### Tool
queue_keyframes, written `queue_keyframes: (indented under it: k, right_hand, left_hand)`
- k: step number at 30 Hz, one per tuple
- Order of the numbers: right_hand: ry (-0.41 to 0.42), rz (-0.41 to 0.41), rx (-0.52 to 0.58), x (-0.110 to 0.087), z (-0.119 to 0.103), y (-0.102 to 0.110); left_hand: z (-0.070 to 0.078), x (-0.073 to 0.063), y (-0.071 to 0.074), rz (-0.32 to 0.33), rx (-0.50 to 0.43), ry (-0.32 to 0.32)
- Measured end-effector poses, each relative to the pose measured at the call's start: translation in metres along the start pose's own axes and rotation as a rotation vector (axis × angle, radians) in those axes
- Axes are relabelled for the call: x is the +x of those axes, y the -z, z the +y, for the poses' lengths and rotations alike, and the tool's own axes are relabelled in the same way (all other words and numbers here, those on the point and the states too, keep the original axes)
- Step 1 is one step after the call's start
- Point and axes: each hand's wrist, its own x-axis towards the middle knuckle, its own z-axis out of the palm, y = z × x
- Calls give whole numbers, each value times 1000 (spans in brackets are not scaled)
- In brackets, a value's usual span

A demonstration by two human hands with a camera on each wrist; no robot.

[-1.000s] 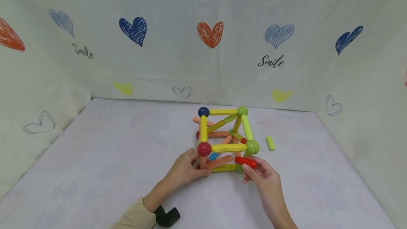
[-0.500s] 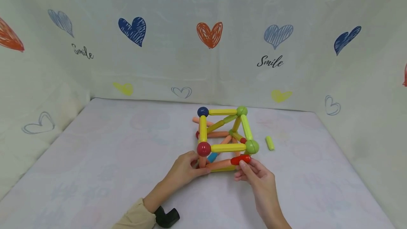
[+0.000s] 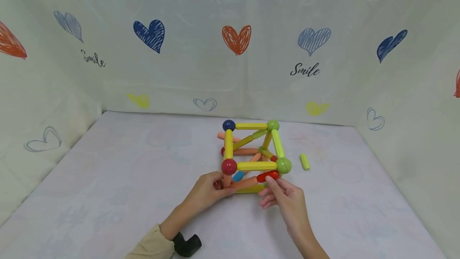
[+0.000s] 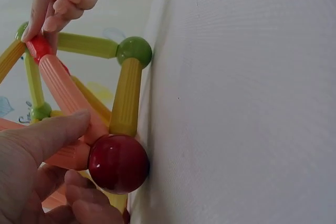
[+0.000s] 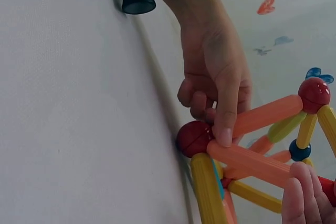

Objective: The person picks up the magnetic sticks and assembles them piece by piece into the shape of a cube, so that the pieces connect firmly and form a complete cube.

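A cube-like frame of magnetic sticks and balls stands on the table, its upper front edge a yellow stick (image 3: 256,166) between a red ball (image 3: 229,166) and a green ball (image 3: 284,165). Low at the front left corner, my left hand (image 3: 206,191) grips an orange stick (image 5: 252,162) close to a lower red ball (image 4: 118,164). That stick slants up to the right. At its raised end, my right hand (image 3: 290,203) pinches a short red stick (image 3: 267,176) between thumb and fingers. The red and orange ends meet. My right fingers partly hide the lower front right corner.
A loose short lime-green stick (image 3: 304,162) lies right of the frame. Behind it, another orange stick (image 3: 228,136) juts out to the left. A black wrist camera mount (image 3: 187,245) sits by my left wrist. A hanging cloth with printed hearts (image 3: 236,40) backs the table.
My right hand has moved left and slightly up with the red stick. The red stick was apart from the orange one and now touches its end. My left hand has stayed nearly still.
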Motion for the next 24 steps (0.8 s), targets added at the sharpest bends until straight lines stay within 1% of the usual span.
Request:
queue_keyframes:
  k: [6, 12, 15, 16, 18, 21, 23, 24]
  right_hand:
    - [23, -23, -50, 5, -2, 0]
    - [13, -26, -79, 5, -3, 2]
    - [12, -40, -124, 6, -5, 6]
    - [10, -50, -149, 6, -5, 8]
    - [20, -83, -239, 8, -7, 14]
    - [46, -127, -419, 14, -9, 24]
    - [73, -141, -538, 18, -8, 32]
    - [82, -144, -581, 21, -7, 35]
  left_hand:
    - [-2, 0, 1, -12, -26, -1]
    - [-1, 1, 1, -19, -29, -9]
    - [-1, 1, 1, -23, -30, -12]
    - [0, 1, 1, -25, -32, -11]
    - [0, 1, 2, -29, -32, -10]
    - [0, 1, 3, -32, -22, -7]
    - [0, 1, 4, -35, -13, -3]
    - [0, 1, 4, -38, -10, -2]
